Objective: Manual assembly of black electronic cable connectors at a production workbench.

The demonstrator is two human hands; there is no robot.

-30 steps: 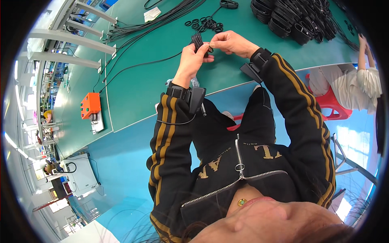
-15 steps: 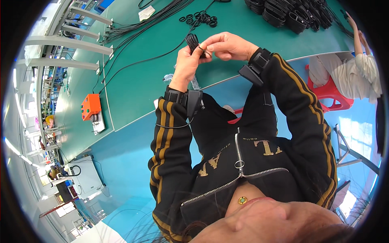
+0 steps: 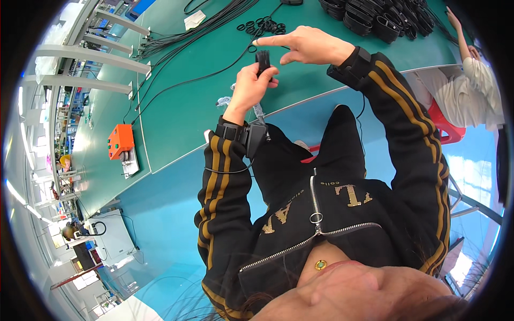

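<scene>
A small folded bundle of black cable (image 3: 263,60) stands up out of my left hand (image 3: 251,85), whose fingers and thumb are closed around its lower part. To its upper right is my right hand (image 3: 310,46), with the index finger stretched out to the left and the thumb apart from it. At that fingertip lies a small black ring (image 3: 252,48), just beyond the bundle; whether the finger touches it I cannot tell. A loose pile of similar black rings (image 3: 265,25) is spread a little farther off on the green table (image 3: 187,112).
Long black cables (image 3: 209,27) run across the table's far left. Many coiled cables (image 3: 380,18) are heaped at the far right, near another person's arm (image 3: 459,37). An orange box (image 3: 121,141) sits at left, and clear plastic (image 3: 225,100) lies beside my left wrist.
My right hand has left the bundle and moved away toward the rings, its index finger now extended. The left hand keeps the bundle, now turned more upright.
</scene>
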